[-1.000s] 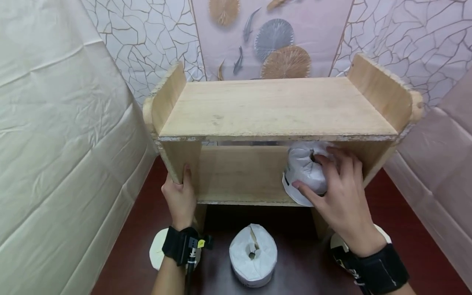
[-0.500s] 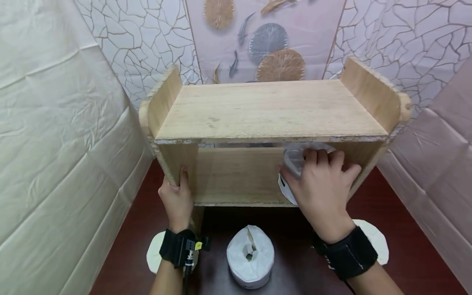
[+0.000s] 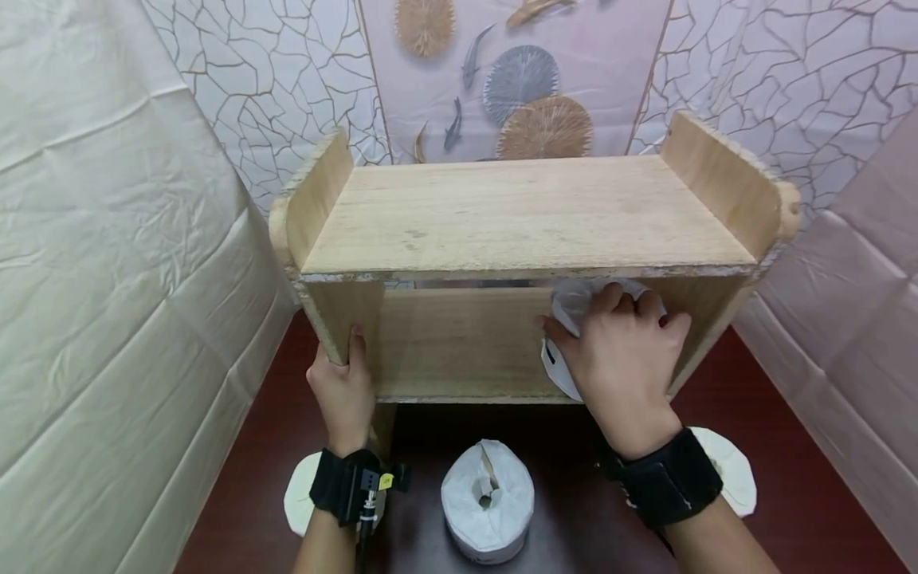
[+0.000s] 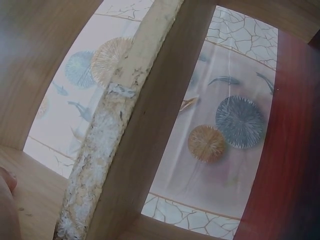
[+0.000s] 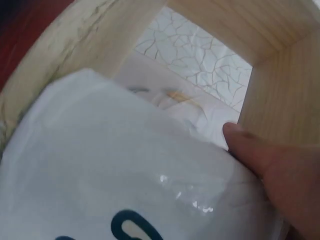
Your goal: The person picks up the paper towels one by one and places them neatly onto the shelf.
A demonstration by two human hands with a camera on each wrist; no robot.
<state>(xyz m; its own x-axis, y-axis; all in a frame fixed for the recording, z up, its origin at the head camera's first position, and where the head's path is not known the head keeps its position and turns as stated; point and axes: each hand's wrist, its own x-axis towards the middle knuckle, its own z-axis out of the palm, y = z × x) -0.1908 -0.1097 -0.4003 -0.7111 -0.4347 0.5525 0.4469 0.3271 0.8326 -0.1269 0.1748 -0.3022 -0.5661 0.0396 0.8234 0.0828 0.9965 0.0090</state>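
Observation:
A small wooden shelf unit (image 3: 459,359) stands in the middle of the head view. My left hand (image 3: 344,391) grips the front edge of its left side panel, thumb on the inner face. On the lower board, at the right end, sits a white-wrapped toilet paper roll (image 3: 566,307). My right hand (image 3: 627,367) holds this roll from above, fingers curled over its top and thumb at its left side; the hand hides much of it. In the right wrist view the roll's wrapper (image 5: 125,150) shows dark printed marks beside the thumb.
Another wrapped toilet paper roll (image 3: 488,502) stands upright on the dark red table (image 3: 244,486), in front of the shelf. A pale round object (image 3: 727,470) lies beyond my right wrist, another (image 3: 300,494) partly behind my left. Quilted fabric (image 3: 143,279) rises at the left.
My right hand has shifted left and further over the roll, its fingers now curled across the top. The left hand keeps its grip on the panel. The whole view has shifted slightly.

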